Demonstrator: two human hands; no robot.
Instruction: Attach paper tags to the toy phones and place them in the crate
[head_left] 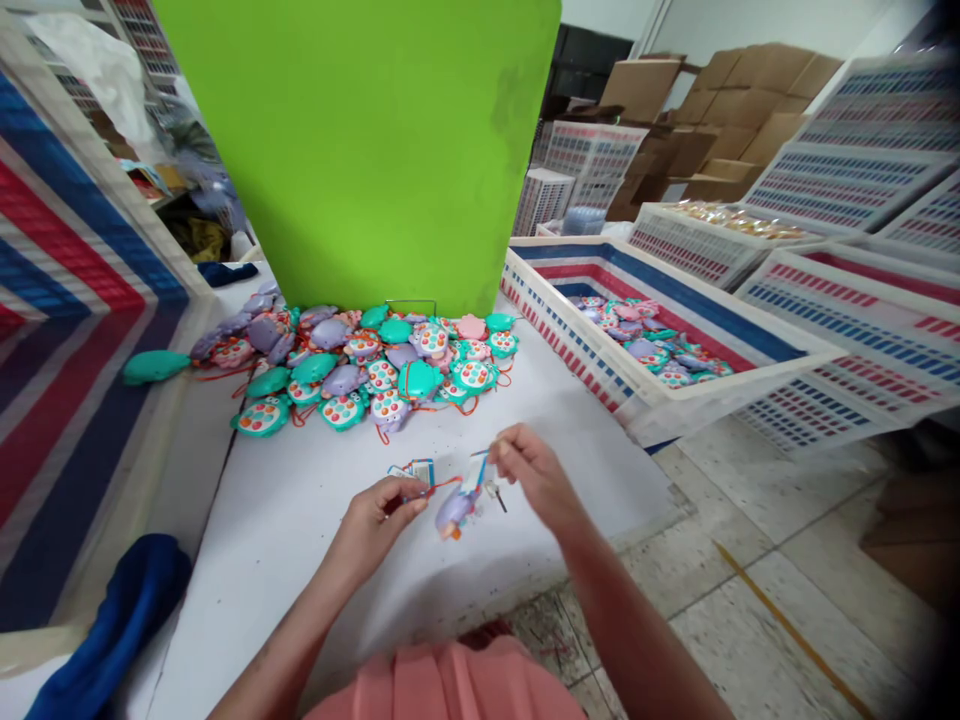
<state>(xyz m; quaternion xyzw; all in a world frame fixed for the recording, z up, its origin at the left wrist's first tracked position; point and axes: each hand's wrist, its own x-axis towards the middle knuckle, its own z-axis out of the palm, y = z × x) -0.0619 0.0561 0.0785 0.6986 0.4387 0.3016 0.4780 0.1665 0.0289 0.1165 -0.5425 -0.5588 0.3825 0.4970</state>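
White table point(315, 520) carries both hands: left hand point(379, 520) pinches a paper tag point(420, 470), right hand point(529, 470) grips the purple toy point(455, 510), hanging between them, long axis slanting down-left.

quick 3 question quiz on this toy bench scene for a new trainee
1. True or false: the toy pile lies against the green board.
2. What does the left hand pinch? A) a small tag B) a screwdriver C) a cup
3. Fill in: the purple toy hangs between the hands by an orange ____.

Key
1. True.
2. A, the tag.
3. Cord; the right hand holds the toy's upper end.
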